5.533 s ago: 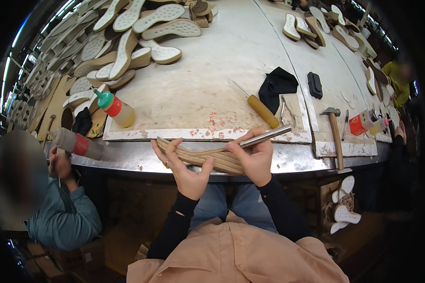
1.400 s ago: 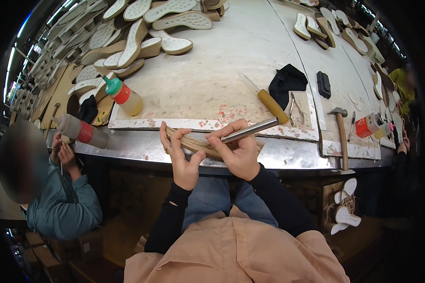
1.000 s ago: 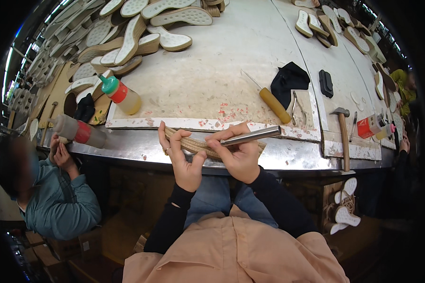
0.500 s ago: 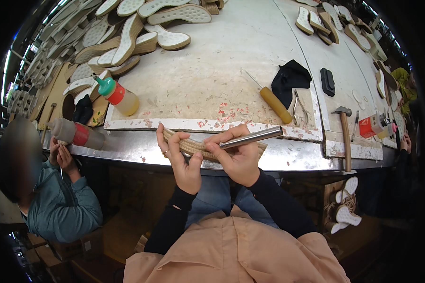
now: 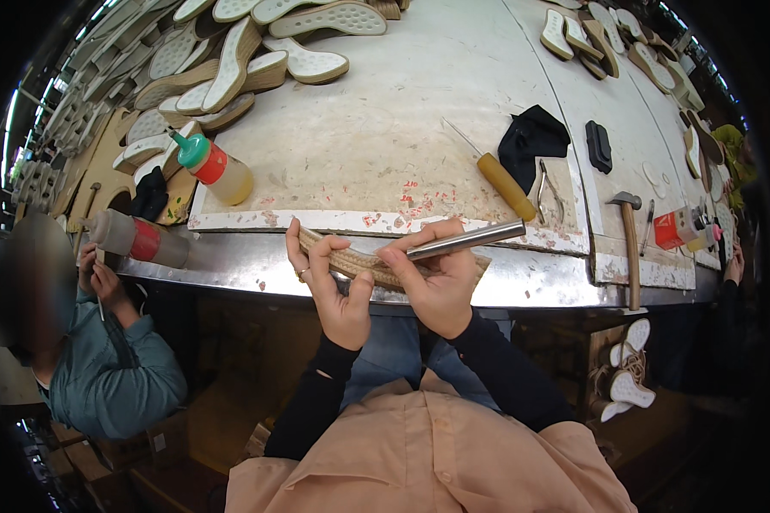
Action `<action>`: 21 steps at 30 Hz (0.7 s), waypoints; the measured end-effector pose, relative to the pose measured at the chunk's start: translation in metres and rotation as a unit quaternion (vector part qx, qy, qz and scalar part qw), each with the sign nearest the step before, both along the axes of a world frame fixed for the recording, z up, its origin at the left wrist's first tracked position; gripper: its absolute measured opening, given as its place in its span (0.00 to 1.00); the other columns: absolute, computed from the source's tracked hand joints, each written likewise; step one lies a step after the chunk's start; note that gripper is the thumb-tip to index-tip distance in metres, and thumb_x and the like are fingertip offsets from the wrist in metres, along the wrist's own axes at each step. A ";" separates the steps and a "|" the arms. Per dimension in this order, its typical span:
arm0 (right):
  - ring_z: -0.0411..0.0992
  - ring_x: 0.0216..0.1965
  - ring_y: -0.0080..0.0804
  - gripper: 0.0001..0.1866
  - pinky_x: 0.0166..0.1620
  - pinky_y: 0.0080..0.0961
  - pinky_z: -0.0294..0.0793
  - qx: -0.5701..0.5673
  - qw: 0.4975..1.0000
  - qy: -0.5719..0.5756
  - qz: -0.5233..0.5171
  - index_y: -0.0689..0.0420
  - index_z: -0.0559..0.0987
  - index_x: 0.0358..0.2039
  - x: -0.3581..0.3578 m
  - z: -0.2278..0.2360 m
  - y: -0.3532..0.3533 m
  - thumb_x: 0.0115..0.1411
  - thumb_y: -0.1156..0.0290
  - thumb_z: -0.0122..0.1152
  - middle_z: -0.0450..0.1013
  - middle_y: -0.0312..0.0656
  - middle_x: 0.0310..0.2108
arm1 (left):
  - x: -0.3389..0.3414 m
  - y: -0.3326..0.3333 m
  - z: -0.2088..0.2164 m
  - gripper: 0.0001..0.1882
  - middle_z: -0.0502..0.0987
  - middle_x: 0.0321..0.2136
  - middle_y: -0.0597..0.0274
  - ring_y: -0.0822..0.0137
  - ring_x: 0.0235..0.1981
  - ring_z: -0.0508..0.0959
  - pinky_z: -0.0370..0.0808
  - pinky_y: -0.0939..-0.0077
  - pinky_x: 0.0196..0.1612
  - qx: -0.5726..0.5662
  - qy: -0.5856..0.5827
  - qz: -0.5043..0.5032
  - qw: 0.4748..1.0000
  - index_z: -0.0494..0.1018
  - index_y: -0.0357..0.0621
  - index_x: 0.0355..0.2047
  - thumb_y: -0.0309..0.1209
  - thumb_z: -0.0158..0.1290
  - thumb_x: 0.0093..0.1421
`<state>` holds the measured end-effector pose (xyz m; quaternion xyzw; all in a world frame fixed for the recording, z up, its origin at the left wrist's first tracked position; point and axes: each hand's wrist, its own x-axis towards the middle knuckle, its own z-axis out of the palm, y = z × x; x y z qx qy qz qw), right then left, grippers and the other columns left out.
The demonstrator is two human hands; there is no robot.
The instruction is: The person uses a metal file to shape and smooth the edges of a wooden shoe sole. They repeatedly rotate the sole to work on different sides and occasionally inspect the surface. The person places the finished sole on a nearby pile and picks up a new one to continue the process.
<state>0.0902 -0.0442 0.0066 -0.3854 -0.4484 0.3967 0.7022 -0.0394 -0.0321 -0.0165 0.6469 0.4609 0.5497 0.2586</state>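
Observation:
Over the table's near edge, my left hand (image 5: 337, 297) grips a tan shoe sole (image 5: 357, 265) with a braided, rope-like side, thumb in front and fingers behind. My right hand (image 5: 442, 291) is closed around a tool with a shiny round metal handle (image 5: 479, 238), which points up to the right. Its working tip is hidden by my fingers, close against the sole's braided side. The sole's right end shows past my right hand.
Ahead lies a worn work board (image 5: 316, 171) with an awl-like tool (image 5: 505, 186), pliers (image 5: 548, 192), a black cloth (image 5: 530, 145) and a green-capped bottle (image 5: 218, 171). A hammer (image 5: 630, 248) lies right. Soles (image 5: 231, 68) pile up at far left. A co-worker (image 5: 115, 368) sits left.
The metal-handled tool has shifted slightly up and to the right along with my right hand. My left hand keeps its hold on the sole. The co-worker's hands at left have moved a little.

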 end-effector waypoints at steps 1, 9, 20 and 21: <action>0.76 0.30 0.21 0.15 0.33 0.17 0.76 0.007 1.000 -0.011 -0.001 0.63 0.67 0.37 0.000 -0.001 0.001 0.55 0.82 0.66 0.75 0.41 0.27 | 0.000 0.000 0.000 0.21 0.43 0.66 0.40 0.51 0.63 0.55 0.53 0.58 0.63 0.001 -0.002 0.000 1.000 0.67 0.45 0.47 0.29 0.53 0.50; 0.74 0.29 0.21 0.14 0.32 0.17 0.74 0.052 0.996 -0.076 0.013 0.60 0.65 0.34 0.000 -0.013 0.000 0.56 0.84 0.64 0.75 0.43 0.29 | 0.001 -0.001 -0.001 0.21 0.43 0.66 0.39 0.50 0.62 0.55 0.53 0.57 0.62 -0.002 -0.021 -0.001 1.000 0.67 0.44 0.46 0.29 0.53 0.50; 0.79 0.40 0.33 0.15 0.45 0.25 0.78 0.004 0.996 0.057 0.061 0.60 0.61 0.37 0.012 -0.006 -0.004 0.59 0.85 0.58 0.76 0.49 0.34 | 0.000 0.000 0.001 0.21 0.41 0.67 0.39 0.48 0.66 0.49 0.47 0.56 0.65 -0.018 -0.002 0.000 1.000 0.66 0.43 0.46 0.30 0.54 0.51; 0.78 0.41 0.34 0.15 0.45 0.26 0.79 0.008 0.996 0.068 0.053 0.61 0.61 0.38 0.012 -0.004 -0.003 0.59 0.85 0.58 0.76 0.48 0.34 | 0.000 0.000 0.001 0.20 0.41 0.67 0.39 0.48 0.67 0.49 0.46 0.56 0.65 -0.025 -0.007 0.000 1.000 0.66 0.43 0.46 0.30 0.54 0.52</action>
